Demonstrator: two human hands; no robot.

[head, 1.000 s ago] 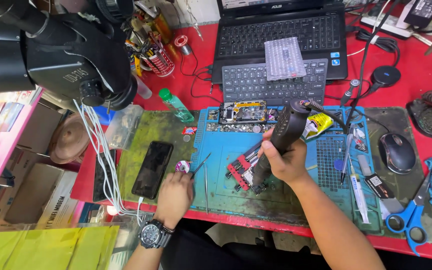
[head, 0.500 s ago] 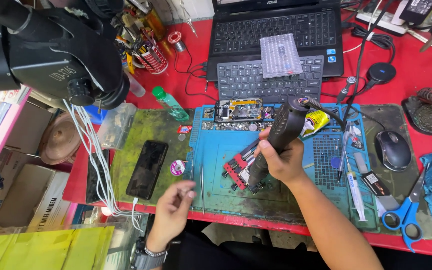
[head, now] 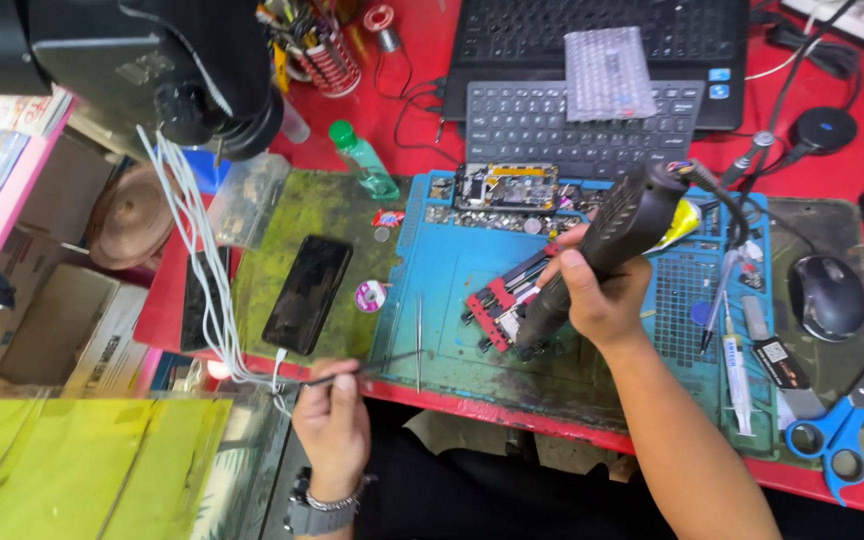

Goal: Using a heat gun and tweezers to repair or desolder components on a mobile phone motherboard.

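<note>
Right hand point(head: 602, 295), centre right of frame: fingers wrapped tight round a black hot-air handpiece point(head: 607, 240), nozzle tilted down over a red clamp jig point(head: 500, 300) on the blue work mat point(head: 432, 270). Left hand point(head: 330, 425), bottom centre, off the bench edge: pinched closed on thin tweezers point(head: 372, 368), tips over the mat's lower left. Second tweezers point(head: 418, 340) lie upright just beside. Black phone point(head: 307, 293) on green mat point(head: 302, 215) to the left. White cables point(head: 202, 270) hang across its left edge. Mouse point(head: 827, 297) far right.
</note>
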